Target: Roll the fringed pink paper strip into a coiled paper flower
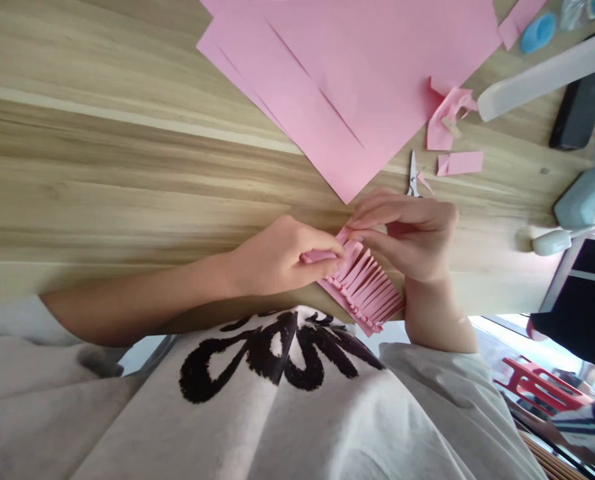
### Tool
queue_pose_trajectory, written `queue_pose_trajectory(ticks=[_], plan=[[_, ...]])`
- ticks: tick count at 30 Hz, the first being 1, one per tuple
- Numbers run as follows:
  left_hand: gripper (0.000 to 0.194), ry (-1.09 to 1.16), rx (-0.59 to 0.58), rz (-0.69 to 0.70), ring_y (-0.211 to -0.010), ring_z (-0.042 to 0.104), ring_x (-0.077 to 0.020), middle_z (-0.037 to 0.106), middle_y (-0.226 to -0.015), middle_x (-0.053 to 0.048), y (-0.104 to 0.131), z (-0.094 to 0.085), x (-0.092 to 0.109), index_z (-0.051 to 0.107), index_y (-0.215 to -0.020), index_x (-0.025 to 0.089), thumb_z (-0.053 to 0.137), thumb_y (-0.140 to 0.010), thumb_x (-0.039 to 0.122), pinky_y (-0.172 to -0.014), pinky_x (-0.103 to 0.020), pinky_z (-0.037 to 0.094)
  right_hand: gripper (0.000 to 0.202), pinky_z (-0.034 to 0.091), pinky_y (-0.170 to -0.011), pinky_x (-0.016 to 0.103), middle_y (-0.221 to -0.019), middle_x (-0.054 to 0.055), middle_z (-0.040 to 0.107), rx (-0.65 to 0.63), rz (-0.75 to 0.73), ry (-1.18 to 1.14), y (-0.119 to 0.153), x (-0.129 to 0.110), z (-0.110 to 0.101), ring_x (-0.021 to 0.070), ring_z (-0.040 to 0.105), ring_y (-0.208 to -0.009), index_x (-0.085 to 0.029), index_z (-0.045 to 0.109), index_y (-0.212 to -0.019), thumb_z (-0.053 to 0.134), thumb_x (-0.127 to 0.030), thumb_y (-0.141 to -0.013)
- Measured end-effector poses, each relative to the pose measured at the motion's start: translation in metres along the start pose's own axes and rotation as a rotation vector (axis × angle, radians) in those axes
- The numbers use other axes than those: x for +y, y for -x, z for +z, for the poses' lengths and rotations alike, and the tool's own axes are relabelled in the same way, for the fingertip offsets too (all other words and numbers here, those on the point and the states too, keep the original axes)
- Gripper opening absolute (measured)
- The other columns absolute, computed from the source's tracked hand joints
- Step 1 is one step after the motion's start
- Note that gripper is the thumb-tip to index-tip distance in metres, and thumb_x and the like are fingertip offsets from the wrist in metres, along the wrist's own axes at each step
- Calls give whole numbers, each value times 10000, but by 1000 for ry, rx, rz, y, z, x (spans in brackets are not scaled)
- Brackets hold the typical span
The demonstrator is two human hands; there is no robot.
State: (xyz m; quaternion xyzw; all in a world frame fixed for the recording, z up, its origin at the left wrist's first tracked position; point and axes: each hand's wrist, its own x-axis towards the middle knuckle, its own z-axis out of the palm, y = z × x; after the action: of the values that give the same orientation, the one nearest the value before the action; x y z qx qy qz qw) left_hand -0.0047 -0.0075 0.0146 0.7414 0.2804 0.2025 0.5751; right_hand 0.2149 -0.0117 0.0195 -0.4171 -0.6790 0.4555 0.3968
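Note:
A pink paper strip cut into a fringe hangs between my hands at the table's near edge, its thin strands spread to the lower right. My left hand pinches the strip near its upper left part, thumb and index finger pressed on it. Small curled or folded bits run along the strip's lower edge. My right hand holds the top end of the strip between thumb and fingers. Just beyond my right hand lies a pair of small scissors, its handles partly hidden by the hand.
Large pink sheets lie at the top middle. Pink scraps, a pink rectangle, a translucent white bar, a black object, a blue cap and a pale blue case are at right. A red stool stands beyond the table.

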Motion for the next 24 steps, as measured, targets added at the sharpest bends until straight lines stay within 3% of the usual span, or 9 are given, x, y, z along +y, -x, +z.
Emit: queue_pose_trajectory(ticks=[6,9,14,18,24], plan=[[30,179,131,-127,-504,453,-68,537,-598,72,-1,2,0,546,-944,184,557,-933,209,-498,-202,346,219,547,-754,388,-869,24,775,67,-17,127,1,3,0,210,694,-837,-284,814,-834,844,-116,-697],[44,163,188,-172,-486,416,-69,501,-609,68,-2,1,-1,534,-963,195,503,-942,173,-476,-213,321,214,552,-743,369,-877,23,771,85,1,138,1,1,1,201,697,-838,-283,816,-839,841,-119,-703],[160,150,186,-232,-520,532,-82,627,-660,42,-3,0,1,613,-1065,187,506,-946,191,-509,-213,414,183,571,-682,313,-852,8,777,40,12,131,0,-3,2,170,718,-777,-263,815,-847,803,-111,-745],[154,270,132,-236,-790,718,-122,773,-904,-23,-3,1,3,669,-1024,150,634,-900,235,-685,-215,556,169,578,-679,269,-825,-2,774,-6,21,123,0,-7,4,147,721,-776,-246,808,-841,800,-105,-749],[98,245,138,-225,-771,727,-113,782,-862,-35,-4,0,3,703,-920,123,655,-879,198,-730,-214,584,165,578,-629,237,-806,-7,767,-15,49,59,0,-8,4,129,713,-738,-250,802,-830,818,-118,-733]])
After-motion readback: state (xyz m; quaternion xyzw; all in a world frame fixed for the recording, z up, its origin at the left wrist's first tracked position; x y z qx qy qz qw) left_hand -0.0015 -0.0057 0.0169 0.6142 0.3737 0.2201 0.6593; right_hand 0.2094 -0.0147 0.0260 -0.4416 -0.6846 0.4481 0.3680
